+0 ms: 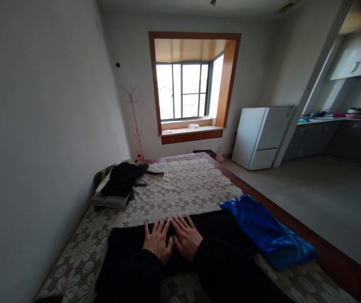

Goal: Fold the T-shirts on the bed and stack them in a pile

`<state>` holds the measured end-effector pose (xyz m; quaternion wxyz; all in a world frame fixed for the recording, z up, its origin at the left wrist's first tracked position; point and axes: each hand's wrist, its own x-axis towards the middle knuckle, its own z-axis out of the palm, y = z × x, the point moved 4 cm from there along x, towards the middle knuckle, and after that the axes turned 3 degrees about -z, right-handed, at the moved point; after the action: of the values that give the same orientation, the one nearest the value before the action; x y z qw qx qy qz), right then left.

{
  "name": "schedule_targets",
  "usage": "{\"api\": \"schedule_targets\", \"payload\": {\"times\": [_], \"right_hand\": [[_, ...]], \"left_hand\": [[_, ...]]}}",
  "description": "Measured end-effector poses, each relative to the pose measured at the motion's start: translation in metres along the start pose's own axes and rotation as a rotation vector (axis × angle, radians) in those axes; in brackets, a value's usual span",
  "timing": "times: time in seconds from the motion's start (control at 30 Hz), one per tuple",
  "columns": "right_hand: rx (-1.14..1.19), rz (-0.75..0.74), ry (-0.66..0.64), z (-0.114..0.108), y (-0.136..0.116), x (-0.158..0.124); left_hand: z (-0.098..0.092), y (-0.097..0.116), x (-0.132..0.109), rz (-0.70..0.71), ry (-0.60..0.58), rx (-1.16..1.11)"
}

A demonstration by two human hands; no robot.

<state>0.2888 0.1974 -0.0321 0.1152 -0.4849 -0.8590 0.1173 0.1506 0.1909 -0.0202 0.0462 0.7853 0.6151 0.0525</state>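
"What's under your hands?"

"A black garment [126,246], spread across the lower middle of the frame. My left hand [157,242] and my right hand [187,237] lie flat on it, palms down, fingers spread, gripping nothing."

"Do they touch each other?"

"They're side by side with the thumbs close; I can't tell whether they meet."

"What's around it?"

"A blue garment [265,231] at lower right, against the black one's right end. Left of centre, I see a pile of clothes [120,181], black over grey. They all lie on a flowered cover [186,189]."

"And farther off?"

"A pink coat stand [133,111] left of the window [194,90] at upper centre, and a white fridge [265,134] towards the right."
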Motion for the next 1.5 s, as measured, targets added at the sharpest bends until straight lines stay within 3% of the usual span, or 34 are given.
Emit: {"api": "schedule_targets", "payload": {"times": [0.27, 0.5, 0.93, 1.5], "right_hand": [[-0.009, 0.014, 0.011, 0.0, 0.001, 0.001], [-0.04, 0.146, 0.025, -0.004, 0.006, 0.001], [-0.025, 0.134, -0.002, -0.006, 0.013, -0.001], [-0.086, 0.296, -0.029, -0.019, 0.052, 0.0]], "left_hand": [[-0.002, -0.001, 0.0, -0.009, -0.026, -0.002], [0.002, -0.004, 0.003, -0.003, -0.033, 0.008], [0.003, -0.009, 0.003, -0.017, -0.045, -0.002], [-0.005, -0.039, 0.006, -0.155, -0.102, 0.048]]}}
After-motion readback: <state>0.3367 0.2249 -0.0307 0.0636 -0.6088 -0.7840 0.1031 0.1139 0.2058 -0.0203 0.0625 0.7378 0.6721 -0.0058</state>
